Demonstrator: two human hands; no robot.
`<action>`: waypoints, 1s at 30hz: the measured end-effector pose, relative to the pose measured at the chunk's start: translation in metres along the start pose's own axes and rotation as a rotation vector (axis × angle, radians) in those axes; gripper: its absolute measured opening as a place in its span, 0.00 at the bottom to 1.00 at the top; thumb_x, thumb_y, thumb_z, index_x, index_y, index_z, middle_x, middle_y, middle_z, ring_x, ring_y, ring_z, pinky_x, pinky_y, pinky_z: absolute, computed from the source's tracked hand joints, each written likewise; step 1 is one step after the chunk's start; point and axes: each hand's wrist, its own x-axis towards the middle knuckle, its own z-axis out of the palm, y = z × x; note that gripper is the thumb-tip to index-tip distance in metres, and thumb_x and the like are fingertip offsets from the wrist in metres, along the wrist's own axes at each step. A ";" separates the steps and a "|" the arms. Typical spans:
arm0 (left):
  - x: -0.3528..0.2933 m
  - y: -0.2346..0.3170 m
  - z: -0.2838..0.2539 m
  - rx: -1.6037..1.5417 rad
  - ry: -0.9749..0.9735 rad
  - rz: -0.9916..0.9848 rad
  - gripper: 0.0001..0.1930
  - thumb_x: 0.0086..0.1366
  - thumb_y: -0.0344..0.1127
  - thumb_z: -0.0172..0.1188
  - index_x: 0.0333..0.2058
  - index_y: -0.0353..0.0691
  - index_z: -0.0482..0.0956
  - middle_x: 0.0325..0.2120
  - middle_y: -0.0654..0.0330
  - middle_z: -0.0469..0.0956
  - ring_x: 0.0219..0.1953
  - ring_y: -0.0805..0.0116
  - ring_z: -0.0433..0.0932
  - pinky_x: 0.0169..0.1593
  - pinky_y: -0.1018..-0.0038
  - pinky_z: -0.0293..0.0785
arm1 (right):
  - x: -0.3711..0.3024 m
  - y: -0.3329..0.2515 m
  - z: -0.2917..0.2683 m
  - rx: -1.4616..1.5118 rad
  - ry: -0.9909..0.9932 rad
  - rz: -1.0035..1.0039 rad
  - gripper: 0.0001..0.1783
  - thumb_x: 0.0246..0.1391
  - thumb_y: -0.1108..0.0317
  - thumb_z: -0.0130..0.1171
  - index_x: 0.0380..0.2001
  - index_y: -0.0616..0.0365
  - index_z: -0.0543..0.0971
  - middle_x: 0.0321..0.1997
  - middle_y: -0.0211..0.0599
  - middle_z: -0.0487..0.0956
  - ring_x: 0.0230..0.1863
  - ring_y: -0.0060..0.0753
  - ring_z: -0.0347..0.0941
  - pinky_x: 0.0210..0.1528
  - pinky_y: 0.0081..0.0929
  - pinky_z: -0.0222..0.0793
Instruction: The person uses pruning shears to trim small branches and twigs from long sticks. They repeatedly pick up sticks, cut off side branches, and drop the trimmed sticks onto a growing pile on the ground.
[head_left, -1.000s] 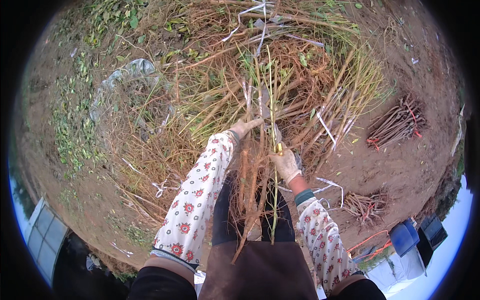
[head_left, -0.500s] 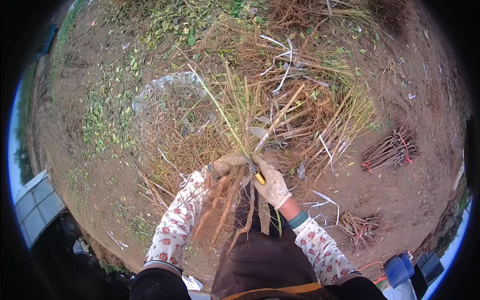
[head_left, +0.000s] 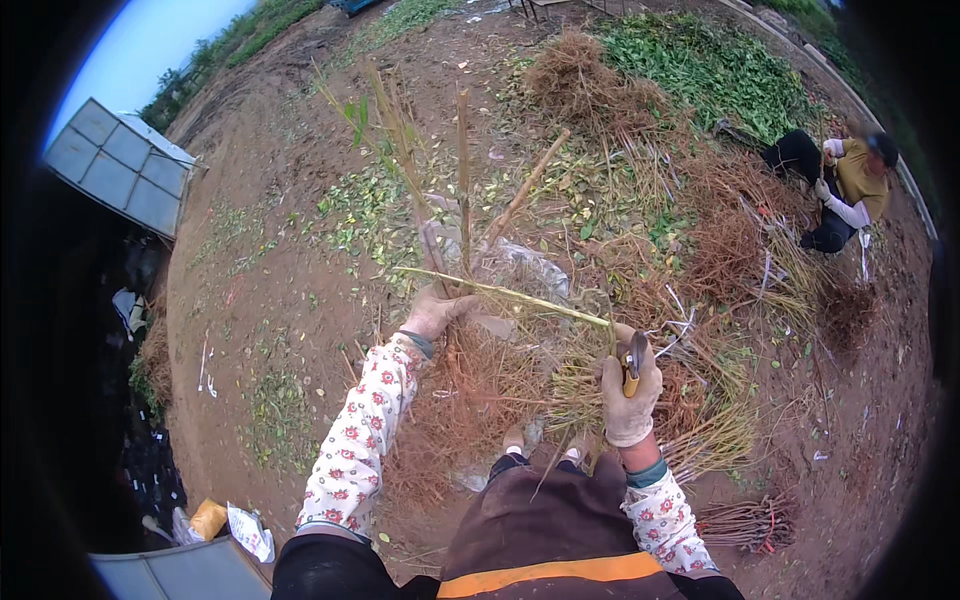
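My left hand (head_left: 434,312), in a pale glove, is closed round a bunch of bare-rooted saplings (head_left: 464,190). Their woody stems rise and fan out above the fist, and thin brown roots hang below it. In my gloved right hand (head_left: 630,400) is a small knife with a yellow handle (head_left: 631,382) and a dark, curved blade. A long thin green stem (head_left: 530,300) runs from the bunch across to my right fingers, which appear to pinch its end. How far the blade lies from that stem I cannot tell.
Heaps of rooted saplings (head_left: 725,225) lie to the right, some tied with white strips. A red-tied bundle of stems (head_left: 750,522) rests at the lower right. Another person (head_left: 855,185) sits at the far right. Plastic sheet (head_left: 535,268) and leaves (head_left: 370,215) litter the soil.
My hands have moved apart, the left with the saplings, the right with the knife and stem end. The stem now lies crosswise. The view has lifted and turned, bringing in the other person.
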 end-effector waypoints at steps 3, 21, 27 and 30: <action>-0.022 -0.024 -0.119 -0.031 0.408 0.113 0.13 0.60 0.36 0.75 0.40 0.36 0.84 0.30 0.65 0.83 0.29 0.73 0.80 0.33 0.75 0.78 | 0.019 -0.030 -0.004 0.260 0.276 0.079 0.24 0.67 0.76 0.48 0.65 0.60 0.68 0.38 0.28 0.77 0.31 0.14 0.71 0.31 0.15 0.70; -0.324 -0.096 -0.295 -1.036 1.040 0.600 0.21 0.71 0.53 0.62 0.51 0.43 0.76 0.38 0.60 0.82 0.40 0.67 0.81 0.44 0.65 0.84 | -0.064 -0.103 0.261 -0.457 -0.846 -0.239 0.21 0.63 0.58 0.62 0.54 0.59 0.76 0.44 0.53 0.82 0.46 0.56 0.80 0.47 0.44 0.76; -0.322 -0.059 -0.248 -1.154 1.425 0.363 0.27 0.70 0.57 0.61 0.54 0.40 0.78 0.51 0.56 0.79 0.49 0.64 0.80 0.51 0.62 0.80 | -0.123 -0.132 0.306 -0.383 -0.892 -0.229 0.23 0.62 0.57 0.62 0.56 0.56 0.74 0.47 0.49 0.81 0.49 0.53 0.79 0.50 0.44 0.76; -0.327 -0.045 -0.220 -0.971 1.507 0.323 0.26 0.72 0.56 0.58 0.55 0.39 0.79 0.48 0.57 0.80 0.50 0.67 0.79 0.47 0.67 0.82 | -0.125 -0.129 0.317 -0.409 -0.888 -0.251 0.24 0.62 0.56 0.61 0.57 0.56 0.73 0.47 0.50 0.80 0.50 0.55 0.77 0.52 0.46 0.74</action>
